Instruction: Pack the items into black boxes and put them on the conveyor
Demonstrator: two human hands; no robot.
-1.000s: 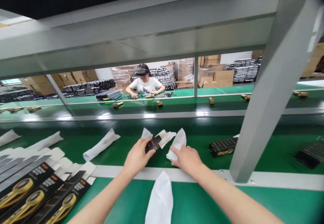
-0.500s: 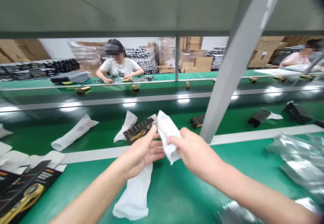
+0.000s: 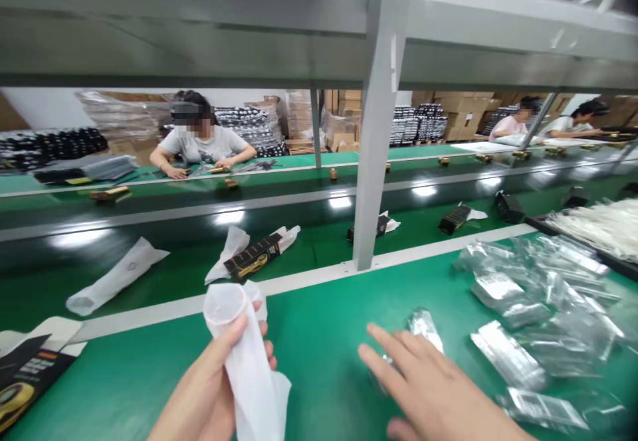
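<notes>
My left hand point(image 3: 214, 368) is closed around a white sleeve point(image 3: 254, 381) held upright, its round mouth facing up toward me. Whether anything is inside the sleeve is hidden. Over the green table, my right hand point(image 3: 413, 374) is spread with nothing gripped. Just beyond its fingers lies a clear plastic packet point(image 3: 425, 327), partly covered by the hand. On the belt ahead, a black printed box point(image 3: 254, 258) has a white wrapped end sticking out, with another white sleeve point(image 3: 230, 252) beside it.
Clear packets point(image 3: 513, 354) are heaped at the right, near a black tray point(image 3: 541, 225) of white strips. A grey post point(image 3: 373, 129) rises at the table's edge. Flattened black boxes point(image 3: 30, 374) lie at the left. Across the belt point(image 3: 164, 222), several people sit working.
My right hand has moved right, away from the white sleeve, and opened. My left hand has drawn back from the box and now grips a white sleeve. The view has turned right.
</notes>
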